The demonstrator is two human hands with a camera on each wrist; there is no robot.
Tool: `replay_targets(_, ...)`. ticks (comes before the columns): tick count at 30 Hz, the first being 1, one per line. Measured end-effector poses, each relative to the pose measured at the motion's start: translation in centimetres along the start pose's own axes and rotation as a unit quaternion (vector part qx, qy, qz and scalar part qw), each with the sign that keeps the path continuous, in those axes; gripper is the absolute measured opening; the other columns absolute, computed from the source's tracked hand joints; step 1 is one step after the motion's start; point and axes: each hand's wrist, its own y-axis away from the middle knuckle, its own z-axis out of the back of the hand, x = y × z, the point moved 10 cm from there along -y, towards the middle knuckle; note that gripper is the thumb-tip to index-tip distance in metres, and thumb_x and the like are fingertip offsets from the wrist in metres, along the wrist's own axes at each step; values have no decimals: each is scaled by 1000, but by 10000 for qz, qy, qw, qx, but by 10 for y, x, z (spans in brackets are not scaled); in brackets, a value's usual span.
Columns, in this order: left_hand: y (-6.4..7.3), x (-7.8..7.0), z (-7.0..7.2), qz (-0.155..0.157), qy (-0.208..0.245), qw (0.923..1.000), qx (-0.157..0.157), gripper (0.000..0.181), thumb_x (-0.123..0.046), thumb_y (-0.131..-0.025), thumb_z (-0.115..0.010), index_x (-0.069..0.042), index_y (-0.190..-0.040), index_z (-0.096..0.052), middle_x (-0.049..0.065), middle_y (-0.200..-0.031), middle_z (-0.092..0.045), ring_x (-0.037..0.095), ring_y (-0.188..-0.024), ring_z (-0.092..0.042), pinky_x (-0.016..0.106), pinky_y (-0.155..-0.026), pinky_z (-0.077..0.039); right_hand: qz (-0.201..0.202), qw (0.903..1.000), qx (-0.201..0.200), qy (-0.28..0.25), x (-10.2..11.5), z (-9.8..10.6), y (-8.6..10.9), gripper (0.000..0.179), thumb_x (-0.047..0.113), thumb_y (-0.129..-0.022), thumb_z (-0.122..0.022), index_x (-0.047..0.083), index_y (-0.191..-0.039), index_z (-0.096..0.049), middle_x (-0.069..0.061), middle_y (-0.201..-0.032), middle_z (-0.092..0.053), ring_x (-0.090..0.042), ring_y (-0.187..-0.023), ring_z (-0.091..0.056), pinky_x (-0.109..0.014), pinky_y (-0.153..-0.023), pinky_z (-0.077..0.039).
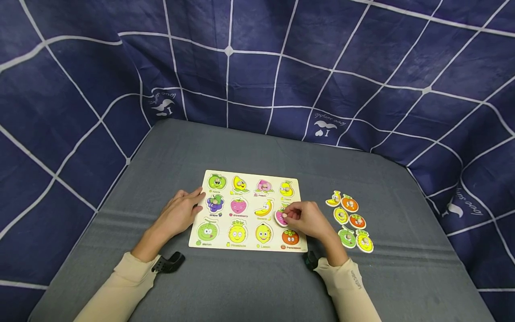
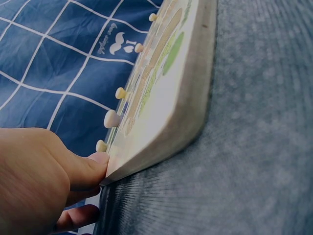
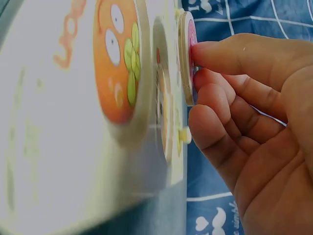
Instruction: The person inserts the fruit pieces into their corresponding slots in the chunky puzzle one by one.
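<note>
Pink fruit piece point(image 1: 279, 219) pinched in the right hand point(image 1: 310, 219), over the right side of the puzzle board point(image 1: 223, 227): light and stiff, I'd guess, best held mid-face. The left hand point(image 1: 178, 213), fingers relaxed, touches the board's left edge.

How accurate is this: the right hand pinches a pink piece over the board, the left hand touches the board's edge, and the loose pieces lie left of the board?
One slip: the loose pieces lie to the right of the board, as the head view shows. The right hand does pinch the pink piece, and the left hand touches the board's edge.
</note>
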Motion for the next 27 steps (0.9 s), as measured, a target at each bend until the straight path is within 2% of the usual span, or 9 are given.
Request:
replay_targets(17, 0, 0, 0, 45, 10, 10000, 33, 39, -6, -92, -67, 4, -130, -63, 22, -139, -54, 37, -96, -53, 48, -75, -46, 84, 10000, 16, -15, 7, -14, -13, 6, 8, -82, -78, 10, -80, -72, 9, -66, -59, -6, -61, -55, -22, -56, -46)
replay_targets(27, 0, 1, 0, 53, 40, 10000, 27, 39, -5, -92, -68, 3, -130, -63, 22, -139, -54, 38, -97, -53, 49, -75, -46, 107, 9999, 40, -111, 15, -21, -22, 5, 8, -83, -77, 8, -81, -73, 8, -67, -60, -5, -61, -55, -22, -56, -46)
